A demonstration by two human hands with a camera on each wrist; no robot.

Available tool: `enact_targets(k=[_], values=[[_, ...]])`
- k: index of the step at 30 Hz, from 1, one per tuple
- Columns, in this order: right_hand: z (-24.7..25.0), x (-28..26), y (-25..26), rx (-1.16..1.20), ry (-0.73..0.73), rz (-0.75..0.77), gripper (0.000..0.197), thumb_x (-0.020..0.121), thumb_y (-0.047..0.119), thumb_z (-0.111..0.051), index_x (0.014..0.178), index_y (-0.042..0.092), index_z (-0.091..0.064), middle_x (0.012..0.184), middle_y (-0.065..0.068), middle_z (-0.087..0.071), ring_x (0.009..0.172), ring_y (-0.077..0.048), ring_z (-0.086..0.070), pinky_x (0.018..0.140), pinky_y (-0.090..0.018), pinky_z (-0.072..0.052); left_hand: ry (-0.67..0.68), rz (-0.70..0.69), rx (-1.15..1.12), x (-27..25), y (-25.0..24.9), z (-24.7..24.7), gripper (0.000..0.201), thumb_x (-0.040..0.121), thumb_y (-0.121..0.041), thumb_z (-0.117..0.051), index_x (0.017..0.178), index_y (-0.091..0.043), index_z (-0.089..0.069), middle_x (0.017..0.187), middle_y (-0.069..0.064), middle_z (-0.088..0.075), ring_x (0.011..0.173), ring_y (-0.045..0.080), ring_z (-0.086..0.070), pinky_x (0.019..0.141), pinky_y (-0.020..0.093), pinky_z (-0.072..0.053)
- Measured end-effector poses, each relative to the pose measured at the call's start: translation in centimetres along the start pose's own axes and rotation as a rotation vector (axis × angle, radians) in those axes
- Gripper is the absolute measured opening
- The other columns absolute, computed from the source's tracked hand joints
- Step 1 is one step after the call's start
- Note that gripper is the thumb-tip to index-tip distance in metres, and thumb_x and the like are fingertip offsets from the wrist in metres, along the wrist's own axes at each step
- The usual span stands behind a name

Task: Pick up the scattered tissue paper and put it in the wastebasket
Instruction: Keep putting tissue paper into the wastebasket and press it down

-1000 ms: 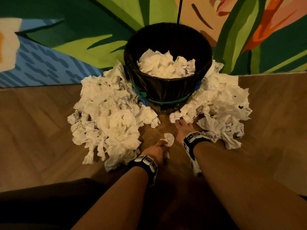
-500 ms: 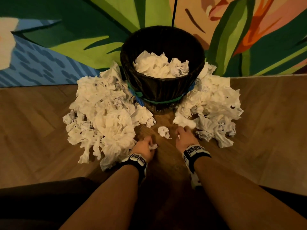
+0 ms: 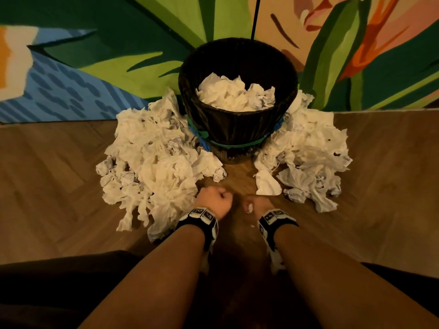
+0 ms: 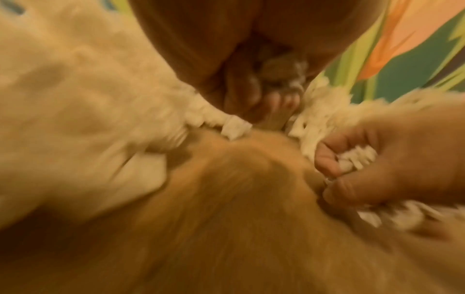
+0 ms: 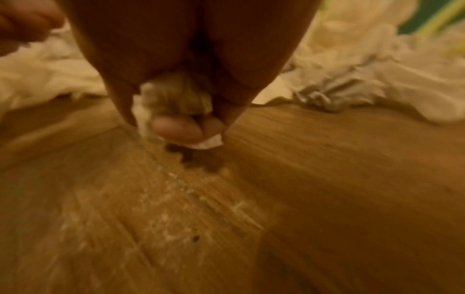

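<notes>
The black wastebasket [image 3: 237, 129] stands against the wall with crumpled white tissue [image 3: 235, 96] inside it. Big heaps of tissue lie to its left [image 3: 156, 162] and right [image 3: 308, 150]. My left hand [image 3: 215, 200] is a closed fist low over the floor in front of the left heap; the blurred left wrist view shows its curled fingers [image 4: 261, 99] with white tissue scraps [image 4: 299, 79] against them. My right hand [image 3: 255, 205] grips a small tissue wad [image 3: 249, 207], seen bunched under its fingers [image 5: 176, 127] as a tissue wad [image 5: 173, 93].
A flat tissue sheet [image 3: 267, 185] lies on the wood floor [image 3: 71, 186] just ahead of my right hand. White crumbs dust the floor [image 5: 176, 199] below that hand. A painted wall [image 3: 118, 43] rises behind the basket. My dark-clad legs [image 3: 47, 293] are at the bottom edges.
Both hands pulled back toward me from the foot of the basket. The small tissue ball that lay between them is off the floor, and my right hand now grips a wad.
</notes>
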State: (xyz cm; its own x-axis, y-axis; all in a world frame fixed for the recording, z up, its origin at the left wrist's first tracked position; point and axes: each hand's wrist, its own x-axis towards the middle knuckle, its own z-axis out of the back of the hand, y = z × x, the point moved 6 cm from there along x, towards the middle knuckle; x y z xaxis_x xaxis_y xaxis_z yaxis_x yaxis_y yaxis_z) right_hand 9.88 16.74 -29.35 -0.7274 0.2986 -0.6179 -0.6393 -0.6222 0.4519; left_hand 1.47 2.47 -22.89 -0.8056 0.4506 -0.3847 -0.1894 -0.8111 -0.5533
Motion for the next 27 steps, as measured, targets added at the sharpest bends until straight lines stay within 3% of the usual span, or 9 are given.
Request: enact_targets(k=[2, 5, 8, 12, 16, 19, 22, 25, 27], values=[[1.7, -1.3, -1.5, 0.140, -0.109, -0.063, 0.019, 0.089, 0.021, -0.068, 0.098, 0.035, -0.060, 0.104, -0.003, -0.064, 0.074, -0.013, -0.065, 0.053, -0.011, -0.047, -0.040, -0.114, -0.063, 0.0, -2.5, 1.3, 0.026, 0.080, -0.038, -0.056, 0.065, -0.016, -0.057, 0.065, 0.001, -0.059, 0.066, 0.023, -0.060, 0.063, 0.027, -0.052], [5.0, -2.5, -2.2, 0.258, -0.297, -0.026, 0.032, 0.088, 0.018, -0.068, 0.119, 0.028, -0.065, 0.112, -0.006, -0.068, 0.100, -0.024, -0.066, 0.068, -0.009, -0.041, -0.056, -0.466, -0.041, -0.7, -8.5, 3.5, 0.019, 0.081, -0.025, -0.063, 0.075, -0.016, -0.048, 0.082, -0.004, -0.047, 0.071, 0.016, -0.049, 0.062, 0.026, -0.040], [9.2, -3.4, -0.8, 0.338, -0.490, 0.009, 0.009, 0.088, 0.023, -0.070, 0.097, 0.022, -0.072, 0.099, -0.004, -0.072, 0.096, -0.026, -0.067, 0.070, -0.020, -0.050, -0.152, -0.696, -0.140, -1.6, -13.5, 6.5, 0.016, 0.086, -0.011, -0.061, 0.087, -0.018, -0.046, 0.093, -0.002, -0.045, 0.076, 0.013, -0.046, 0.071, 0.027, -0.041], [15.9, -5.6, 2.0, 0.584, -0.790, 0.092, 0.023, 0.089, 0.045, -0.067, 0.083, 0.024, -0.062, 0.087, -0.001, -0.067, 0.081, -0.018, -0.060, 0.070, -0.026, -0.045, -0.428, -0.652, -0.310, -2.0, -16.2, 12.5, 0.011, 0.096, -0.035, -0.052, 0.090, -0.025, -0.054, 0.059, -0.013, -0.050, 0.046, -0.002, -0.047, 0.044, 0.013, -0.030], [23.1, -8.7, 6.1, 0.813, -1.012, 0.226, 0.028, 0.097, 0.044, -0.043, 0.083, 0.022, -0.054, 0.076, 0.009, -0.053, 0.077, -0.016, -0.050, 0.069, -0.026, -0.035, -0.664, -0.646, -0.506, -1.3, -17.1, 19.1, 0.025, 0.097, -0.031, -0.039, 0.097, -0.013, -0.057, 0.073, -0.009, -0.050, 0.061, 0.001, -0.045, 0.057, 0.020, -0.033], [26.8, -9.9, 9.6, 1.083, -1.014, 0.375, 0.025, 0.093, 0.025, -0.031, 0.093, 0.018, -0.055, 0.090, -0.003, -0.053, 0.087, -0.022, -0.051, 0.078, -0.033, -0.042, -0.640, -0.572, -0.496, 0.7, -17.0, 21.3, 0.037, 0.095, -0.024, -0.033, 0.122, -0.008, -0.052, 0.113, 0.007, -0.051, 0.096, 0.014, -0.049, 0.087, 0.027, -0.040], [28.2, -9.7, 13.0, 0.919, -0.995, 0.418, 0.032, 0.098, 0.012, -0.033, 0.119, 0.015, -0.057, 0.125, -0.011, -0.053, 0.113, -0.020, -0.050, 0.102, -0.029, -0.038, -0.538, -0.476, -0.231, 3.0, -16.3, 21.1, 0.044, 0.098, -0.013, -0.039, 0.142, -0.010, -0.040, 0.137, 0.014, -0.038, 0.119, 0.025, -0.048, 0.103, 0.028, -0.035], [26.7, -8.6, 15.6, 0.561, -0.907, 0.526, 0.042, 0.095, 0.004, -0.046, 0.134, 0.022, -0.045, 0.138, -0.008, -0.047, 0.125, -0.018, -0.047, 0.105, -0.027, -0.035, -0.385, -0.412, 0.071, 4.6, -15.3, 19.4, 0.054, 0.094, -0.008, -0.047, 0.147, -0.016, -0.041, 0.144, 0.013, -0.036, 0.124, 0.031, -0.049, 0.108, 0.036, -0.038], [25.1, -7.9, 15.9, 0.373, -0.892, 0.573, 0.043, 0.092, 0.009, -0.056, 0.128, 0.027, -0.042, 0.126, 0.000, -0.057, 0.113, -0.019, -0.056, 0.094, -0.031, -0.044, -0.374, -0.406, 0.143, 5.0, -14.8, 18.8, 0.055, 0.093, -0.011, -0.051, 0.146, -0.020, -0.039, 0.139, 0.013, -0.048, 0.120, 0.036, -0.053, 0.099, 0.041, -0.044]])
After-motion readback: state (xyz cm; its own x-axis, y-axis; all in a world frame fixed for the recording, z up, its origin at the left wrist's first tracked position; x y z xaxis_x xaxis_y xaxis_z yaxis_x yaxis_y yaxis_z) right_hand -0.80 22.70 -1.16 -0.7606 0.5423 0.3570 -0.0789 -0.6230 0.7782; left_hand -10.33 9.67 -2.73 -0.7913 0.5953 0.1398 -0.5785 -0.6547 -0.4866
